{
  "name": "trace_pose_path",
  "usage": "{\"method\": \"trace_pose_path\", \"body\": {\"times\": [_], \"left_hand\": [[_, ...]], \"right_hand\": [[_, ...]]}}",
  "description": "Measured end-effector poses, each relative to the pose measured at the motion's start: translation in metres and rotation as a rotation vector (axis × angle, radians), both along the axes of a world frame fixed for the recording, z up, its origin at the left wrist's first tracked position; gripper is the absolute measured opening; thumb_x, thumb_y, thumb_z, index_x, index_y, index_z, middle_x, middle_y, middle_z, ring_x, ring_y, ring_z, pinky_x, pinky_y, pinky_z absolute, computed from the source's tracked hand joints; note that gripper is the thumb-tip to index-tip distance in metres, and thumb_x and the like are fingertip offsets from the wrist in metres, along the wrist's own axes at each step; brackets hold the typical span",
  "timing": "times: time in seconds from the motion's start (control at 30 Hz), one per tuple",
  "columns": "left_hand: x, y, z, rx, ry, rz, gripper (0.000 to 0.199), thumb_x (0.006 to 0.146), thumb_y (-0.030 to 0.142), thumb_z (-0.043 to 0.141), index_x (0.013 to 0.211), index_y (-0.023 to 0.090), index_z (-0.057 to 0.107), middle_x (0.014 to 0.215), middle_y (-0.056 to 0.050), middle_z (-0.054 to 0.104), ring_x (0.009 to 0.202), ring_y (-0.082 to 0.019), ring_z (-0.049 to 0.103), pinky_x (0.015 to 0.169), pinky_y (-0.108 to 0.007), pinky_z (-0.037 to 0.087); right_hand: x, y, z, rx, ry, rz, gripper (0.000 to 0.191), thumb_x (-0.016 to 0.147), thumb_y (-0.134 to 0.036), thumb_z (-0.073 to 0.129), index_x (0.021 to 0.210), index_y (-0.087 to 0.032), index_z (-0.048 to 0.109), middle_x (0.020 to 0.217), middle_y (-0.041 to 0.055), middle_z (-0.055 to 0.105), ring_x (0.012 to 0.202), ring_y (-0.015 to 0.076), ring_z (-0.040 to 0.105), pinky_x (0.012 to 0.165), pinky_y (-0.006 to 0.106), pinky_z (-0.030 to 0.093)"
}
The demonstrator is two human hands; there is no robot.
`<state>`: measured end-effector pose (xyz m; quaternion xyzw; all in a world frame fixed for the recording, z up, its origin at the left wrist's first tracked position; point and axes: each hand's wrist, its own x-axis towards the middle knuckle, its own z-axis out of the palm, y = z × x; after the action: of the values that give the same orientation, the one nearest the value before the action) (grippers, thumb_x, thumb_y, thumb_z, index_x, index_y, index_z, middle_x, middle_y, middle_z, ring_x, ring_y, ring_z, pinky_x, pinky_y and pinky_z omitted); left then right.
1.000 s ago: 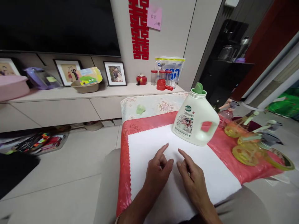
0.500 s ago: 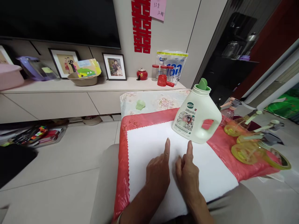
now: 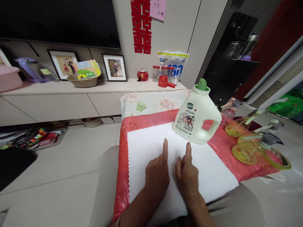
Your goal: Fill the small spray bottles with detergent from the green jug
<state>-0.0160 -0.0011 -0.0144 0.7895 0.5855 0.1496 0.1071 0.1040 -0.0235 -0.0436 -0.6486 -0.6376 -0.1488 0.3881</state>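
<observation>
You are holding both hands side by side, backs up, over a white cloth point(image 3: 139, 148) with a zigzag left edge. Your left hand point(image 3: 157, 175) is pointing its index finger away from you, while its other fingers are folding under; the grip is narrow, with nothing showing in it. Your right hand point(image 3: 188, 178) is matching this pose, its thumb and remaining fingers bunching beside the straight index finger, likewise narrow and showing nothing held. Whether either hand is touching the cloth, you cannot tell from this angle.

A pale green jug point(image 3: 197, 116) is standing upright at the far right part of the cloth, beyond your right fingertip and apart from it. Its label is facing you, its handle is lying to the right, and a darker green piece point(image 3: 202, 84) is sticking up from its mouth.

Beneath the cloth, a red cover point(image 3: 151, 119) is spreading over the table. To the right, a pink spray bottle point(image 3: 229, 116) and several yellow spray bottles point(image 3: 245, 154) are standing in a cluster. Beyond the red cover, a small light green object point(image 3: 141, 106) is resting on a flowered tablecloth point(image 3: 155, 97).
</observation>
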Motion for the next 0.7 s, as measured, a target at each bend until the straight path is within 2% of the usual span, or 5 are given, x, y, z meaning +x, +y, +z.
{"method": "trace_pose_path", "body": {"times": [0.23,0.53,0.7], "left_hand": [[0.0001,-0.0012,-0.0013,-0.013,-0.023,-0.005,0.080,0.084,0.002,0.049,0.156,0.013,0.015,0.073,-0.001,0.069,0.066,-0.017,0.066,0.062,-0.027,0.047],[-0.0024,-0.0016,-0.0034,-0.002,-0.046,-0.050,0.088,0.082,0.000,0.045,0.157,0.011,0.000,0.080,-0.003,0.072,0.071,-0.019,0.068,0.066,-0.030,0.051],[-0.0015,-0.0018,-0.0035,0.003,-0.034,-0.041,0.089,0.084,0.001,0.045,0.156,0.013,-0.006,0.077,-0.002,0.071,0.067,-0.018,0.067,0.065,-0.029,0.051]], "right_hand": [[-0.0001,-0.0002,0.0010,-0.024,0.016,0.018,0.058,0.102,-0.019,0.032,0.157,-0.005,0.018,0.069,-0.0029,0.055,0.044,0.0091,0.047,0.044,0.018,0.034],[-0.0001,-0.0001,0.0016,-0.027,0.018,0.037,0.059,0.102,-0.020,0.032,0.157,-0.005,0.017,0.074,-0.0010,0.059,0.044,0.0086,0.048,0.044,0.018,0.034],[-0.0004,-0.0002,0.0019,-0.048,0.036,0.044,0.059,0.102,-0.021,0.031,0.157,-0.005,0.018,0.066,-0.0033,0.054,0.043,0.0096,0.047,0.043,0.018,0.034]]}}
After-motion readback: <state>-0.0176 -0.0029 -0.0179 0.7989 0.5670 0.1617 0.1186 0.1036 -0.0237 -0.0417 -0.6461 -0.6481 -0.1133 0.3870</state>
